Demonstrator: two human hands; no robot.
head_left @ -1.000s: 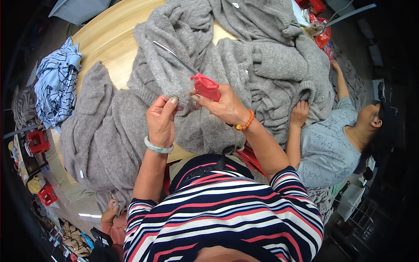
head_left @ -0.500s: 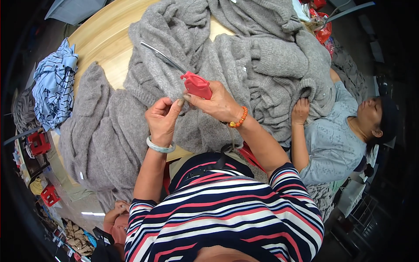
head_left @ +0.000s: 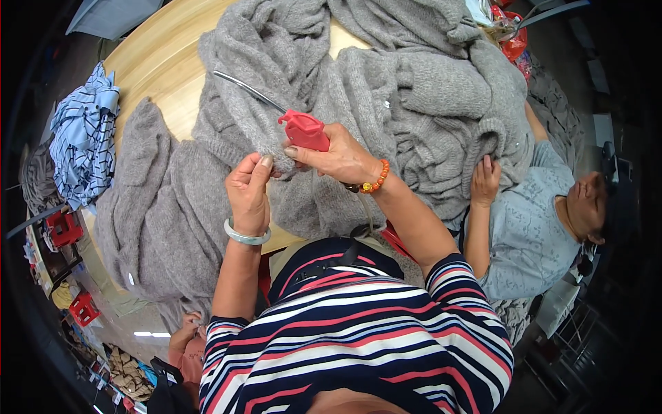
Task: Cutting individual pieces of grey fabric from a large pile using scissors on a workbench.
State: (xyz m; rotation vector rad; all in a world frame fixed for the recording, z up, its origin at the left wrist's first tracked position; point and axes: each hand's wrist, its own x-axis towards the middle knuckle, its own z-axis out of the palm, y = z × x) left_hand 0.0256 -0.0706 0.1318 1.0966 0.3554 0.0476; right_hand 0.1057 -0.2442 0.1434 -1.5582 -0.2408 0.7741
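My right hand point(head_left: 336, 157) is wrapped round the red body of an air blow gun point(head_left: 307, 131), its long thin metal nozzle pointing away to the upper left. A pale hose point(head_left: 367, 210) hangs below that wrist. Beside it, my left hand point(head_left: 248, 190) has thumb and fingers closed on the edge of a grey knit sweater point(head_left: 272, 131). The right thumb is close to the same edge; whether it also grips the knit is hidden. The sweater spreads over the table beyond and below both hands.
More grey knitwear point(head_left: 441, 90) is heaped at the right, where a co-worker's hand point(head_left: 485, 181) rests on it. Blue patterned cloth point(head_left: 86, 134) lies at the left edge of the wooden table point(head_left: 155, 62). Another person's hand point(head_left: 189, 324) shows at lower left. Red stools point(head_left: 63, 228) stand beyond.
Both my hands and the blow gun have shifted slightly left, with the grips unchanged. The co-worker's hand at the right has moved slightly.
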